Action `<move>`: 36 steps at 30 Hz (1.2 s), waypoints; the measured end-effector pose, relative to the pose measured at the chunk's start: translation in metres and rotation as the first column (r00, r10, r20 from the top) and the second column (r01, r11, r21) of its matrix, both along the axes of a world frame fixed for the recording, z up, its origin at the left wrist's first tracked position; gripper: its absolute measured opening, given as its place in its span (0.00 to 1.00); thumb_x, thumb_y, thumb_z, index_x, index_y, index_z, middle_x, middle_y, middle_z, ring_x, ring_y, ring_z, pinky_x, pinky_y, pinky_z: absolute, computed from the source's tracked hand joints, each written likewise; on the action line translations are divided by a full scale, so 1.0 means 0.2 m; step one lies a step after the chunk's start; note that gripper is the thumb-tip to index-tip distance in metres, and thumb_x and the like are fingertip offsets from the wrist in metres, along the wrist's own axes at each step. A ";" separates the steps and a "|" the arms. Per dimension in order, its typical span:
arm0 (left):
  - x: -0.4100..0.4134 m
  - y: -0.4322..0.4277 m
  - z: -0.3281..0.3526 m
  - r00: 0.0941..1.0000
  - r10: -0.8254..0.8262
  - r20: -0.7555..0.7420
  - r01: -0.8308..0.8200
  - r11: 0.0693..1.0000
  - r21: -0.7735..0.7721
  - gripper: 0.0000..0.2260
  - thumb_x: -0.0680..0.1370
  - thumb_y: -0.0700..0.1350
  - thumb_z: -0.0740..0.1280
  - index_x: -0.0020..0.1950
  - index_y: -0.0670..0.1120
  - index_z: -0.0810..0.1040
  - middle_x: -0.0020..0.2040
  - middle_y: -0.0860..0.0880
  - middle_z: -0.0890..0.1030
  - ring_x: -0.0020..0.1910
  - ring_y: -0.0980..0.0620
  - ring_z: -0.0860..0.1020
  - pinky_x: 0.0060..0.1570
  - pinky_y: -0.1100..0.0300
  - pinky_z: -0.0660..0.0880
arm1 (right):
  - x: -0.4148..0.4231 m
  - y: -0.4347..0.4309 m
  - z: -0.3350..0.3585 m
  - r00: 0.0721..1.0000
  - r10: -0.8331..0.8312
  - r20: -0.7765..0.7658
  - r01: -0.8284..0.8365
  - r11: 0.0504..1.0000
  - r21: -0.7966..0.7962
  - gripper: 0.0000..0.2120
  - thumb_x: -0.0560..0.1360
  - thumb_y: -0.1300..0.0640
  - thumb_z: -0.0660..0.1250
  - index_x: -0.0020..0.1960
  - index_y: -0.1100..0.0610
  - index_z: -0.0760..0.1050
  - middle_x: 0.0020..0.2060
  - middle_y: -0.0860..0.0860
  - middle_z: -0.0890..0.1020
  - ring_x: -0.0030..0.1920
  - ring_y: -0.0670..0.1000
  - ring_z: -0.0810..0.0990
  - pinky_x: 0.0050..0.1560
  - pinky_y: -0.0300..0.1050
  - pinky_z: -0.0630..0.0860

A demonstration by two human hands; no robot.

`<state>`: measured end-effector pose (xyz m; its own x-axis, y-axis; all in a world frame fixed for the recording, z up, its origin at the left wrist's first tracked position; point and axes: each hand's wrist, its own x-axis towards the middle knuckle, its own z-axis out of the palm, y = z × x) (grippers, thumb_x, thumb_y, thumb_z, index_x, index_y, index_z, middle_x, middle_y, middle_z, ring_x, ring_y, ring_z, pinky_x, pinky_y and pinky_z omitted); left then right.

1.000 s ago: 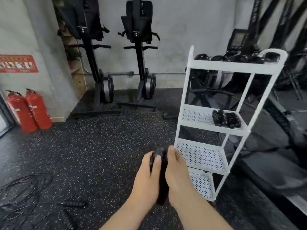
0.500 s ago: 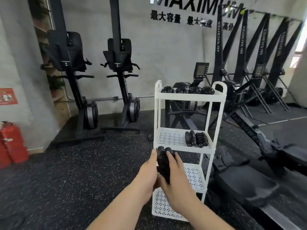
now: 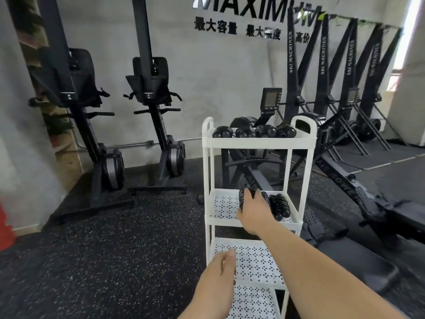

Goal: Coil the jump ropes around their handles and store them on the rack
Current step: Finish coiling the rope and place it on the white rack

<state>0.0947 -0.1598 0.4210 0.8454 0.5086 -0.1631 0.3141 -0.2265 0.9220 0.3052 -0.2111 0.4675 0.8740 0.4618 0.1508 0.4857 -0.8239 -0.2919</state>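
Largely covering the coiled rope [image 3: 243,199] on the rack [image 3: 257,143], right hand [image 3: 255,210] grips it; left hand [image 3: 218,282] hangs loose, empty.

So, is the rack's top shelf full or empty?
Roughly full: a row of coiled ropes spans the top shelf from one side to the other.

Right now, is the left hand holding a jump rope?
No, the left hand is empty near the rack, while the right hand holds the coiled rope.

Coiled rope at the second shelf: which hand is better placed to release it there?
Right. The right hand grips the coiled rope at that shelf beside another coil; the left hand is empty, lower down.
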 end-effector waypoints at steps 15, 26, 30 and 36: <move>0.10 0.20 -0.26 0.995 -0.013 -0.102 0.019 0.998 0.054 0.16 0.86 0.66 0.55 0.62 0.61 0.77 0.53 0.58 0.84 0.52 0.60 0.83 0.62 0.54 0.79 | 0.30 0.25 -0.16 0.991 -0.117 0.071 0.131 0.957 -0.259 0.30 0.80 0.54 0.62 0.81 0.58 0.60 0.77 0.61 0.67 0.79 0.63 0.63 0.83 0.66 0.50; -0.09 0.23 -0.13 0.991 -0.033 -0.129 0.065 0.966 0.251 0.16 0.86 0.66 0.55 0.64 0.61 0.76 0.55 0.59 0.82 0.54 0.63 0.80 0.59 0.61 0.76 | 0.15 0.20 -0.05 0.976 -0.166 0.142 0.198 0.945 -0.260 0.33 0.79 0.38 0.66 0.77 0.55 0.67 0.75 0.61 0.71 0.76 0.65 0.67 0.79 0.67 0.58; -0.20 0.30 0.01 0.993 -0.035 -0.115 0.076 0.922 0.380 0.18 0.86 0.62 0.58 0.70 0.55 0.76 0.58 0.60 0.80 0.55 0.62 0.77 0.55 0.64 0.73 | 0.01 0.19 0.07 0.981 -0.108 0.159 0.144 0.961 -0.237 0.32 0.80 0.35 0.64 0.76 0.54 0.70 0.75 0.60 0.70 0.76 0.65 0.67 0.78 0.67 0.61; -0.43 0.42 0.17 0.993 0.091 -0.076 -0.043 0.875 0.482 0.16 0.85 0.60 0.63 0.69 0.54 0.76 0.53 0.59 0.78 0.50 0.57 0.80 0.55 0.58 0.77 | -0.43 0.22 0.26 0.989 0.006 0.150 0.029 0.972 -0.232 0.30 0.81 0.35 0.63 0.74 0.53 0.72 0.73 0.59 0.72 0.74 0.64 0.69 0.74 0.65 0.67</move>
<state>0.0078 -0.0760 0.4551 0.7995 0.5995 0.0387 0.4232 -0.6078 0.6719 0.2194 -0.1663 0.5185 0.8556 0.4893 0.1687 0.4989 -0.8665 -0.0171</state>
